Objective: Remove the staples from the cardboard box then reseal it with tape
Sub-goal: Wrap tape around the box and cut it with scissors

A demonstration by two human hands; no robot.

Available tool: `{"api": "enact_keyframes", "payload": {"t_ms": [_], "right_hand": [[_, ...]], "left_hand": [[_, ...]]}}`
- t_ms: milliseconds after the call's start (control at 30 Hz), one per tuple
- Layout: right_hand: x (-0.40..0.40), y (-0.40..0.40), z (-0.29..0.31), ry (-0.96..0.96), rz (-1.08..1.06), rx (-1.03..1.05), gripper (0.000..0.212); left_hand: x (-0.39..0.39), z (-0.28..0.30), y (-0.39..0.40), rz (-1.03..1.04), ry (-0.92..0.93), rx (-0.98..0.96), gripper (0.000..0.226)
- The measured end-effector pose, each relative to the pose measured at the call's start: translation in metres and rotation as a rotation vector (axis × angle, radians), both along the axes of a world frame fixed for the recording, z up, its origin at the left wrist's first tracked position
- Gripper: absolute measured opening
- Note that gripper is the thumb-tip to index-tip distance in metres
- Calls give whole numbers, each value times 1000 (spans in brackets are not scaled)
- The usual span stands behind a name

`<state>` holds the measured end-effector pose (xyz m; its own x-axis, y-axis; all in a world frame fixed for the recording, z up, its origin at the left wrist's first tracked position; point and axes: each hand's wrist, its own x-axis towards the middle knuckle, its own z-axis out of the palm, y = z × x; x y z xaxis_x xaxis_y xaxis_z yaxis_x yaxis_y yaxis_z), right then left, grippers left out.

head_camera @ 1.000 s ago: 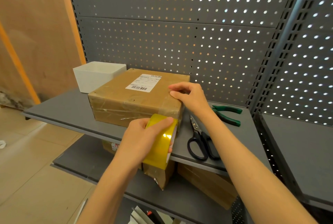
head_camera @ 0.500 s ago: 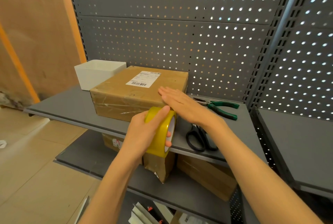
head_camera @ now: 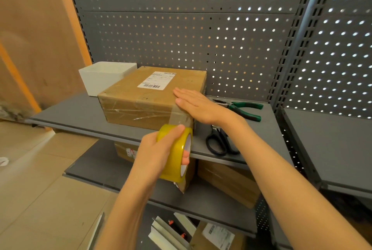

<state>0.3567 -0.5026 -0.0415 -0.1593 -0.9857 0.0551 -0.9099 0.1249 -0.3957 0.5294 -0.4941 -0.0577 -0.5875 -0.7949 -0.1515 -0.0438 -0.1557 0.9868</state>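
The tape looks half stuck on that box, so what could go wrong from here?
1. The left hand holds the tape roll off the shelf edge below the cardboard box; a skewed pull could wrinkle the strip.
2. Only the flat right hand steadies the box, so a hard tug might slide it toward the edge.
3. The scissors lie under the right forearm; reaching for them could loosen the strip.

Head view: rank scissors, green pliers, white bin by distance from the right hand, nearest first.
Measured from the right hand, lying flat on the box corner:
1. Green pliers, just right of the wrist.
2. Scissors, below the forearm at the shelf's front edge.
3. White bin, far left, beyond the box.
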Motion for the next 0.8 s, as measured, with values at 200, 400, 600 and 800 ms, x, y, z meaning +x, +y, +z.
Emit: {"api": "enact_keyframes", "payload": {"t_ms": [200,400,600,800], "right_hand": [[2,-1,-2,-16,-13,-36,48],[4,-2,-4,-34,-32,-59,48],[4,-2,-3,-63,-45,-69,47],[6,-3,-3,-44,-59,-59,47]], "left_hand": [[-1,-5,-6,25,-77,-85,30],[-5,-5,-9,218,-153,-320,41],[-13,3,-25,247,-267,-534,21],[-14,6,-23,260,-334,-624,15]]}}
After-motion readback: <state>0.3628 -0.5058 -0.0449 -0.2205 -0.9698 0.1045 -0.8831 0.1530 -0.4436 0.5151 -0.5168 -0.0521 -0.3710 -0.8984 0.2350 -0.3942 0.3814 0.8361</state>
